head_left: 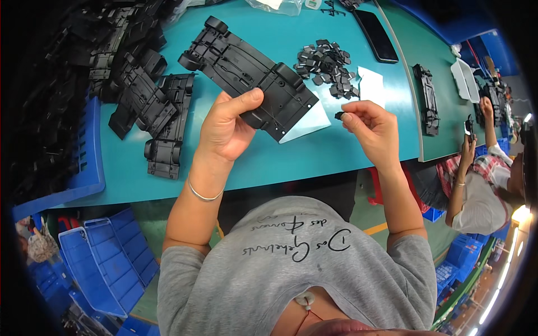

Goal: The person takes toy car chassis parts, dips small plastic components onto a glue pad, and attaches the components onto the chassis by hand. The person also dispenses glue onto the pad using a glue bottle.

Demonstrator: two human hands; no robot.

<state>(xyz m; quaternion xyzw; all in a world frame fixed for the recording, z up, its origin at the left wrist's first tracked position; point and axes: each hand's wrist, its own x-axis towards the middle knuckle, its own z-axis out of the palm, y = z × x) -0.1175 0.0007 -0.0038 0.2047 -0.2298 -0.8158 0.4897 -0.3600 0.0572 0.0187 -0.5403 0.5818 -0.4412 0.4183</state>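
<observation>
My left hand (230, 126) is closed on the rear part of a black plastic toy car chassis (246, 73), its thumb lying across the flat side. The chassis is held tilted above the table, with wheels at its corners. Between the thumb and fingertips of my right hand (372, 126) is pinched a small black plastic part (339, 115). It is held apart from the chassis, to its right. Just beyond my right hand lies a pile of small black plastic pieces (328, 64). A whitish sheet (308, 124) shows under the chassis on the table.
A blue crate (89, 187) heaped with black chassis stands at the left. More chassis (162, 134) lie beside it on the teal table (269, 163). A black phone (375, 36) and white paper (371, 87) are at the right. Another person (482, 185) works at the adjoining table.
</observation>
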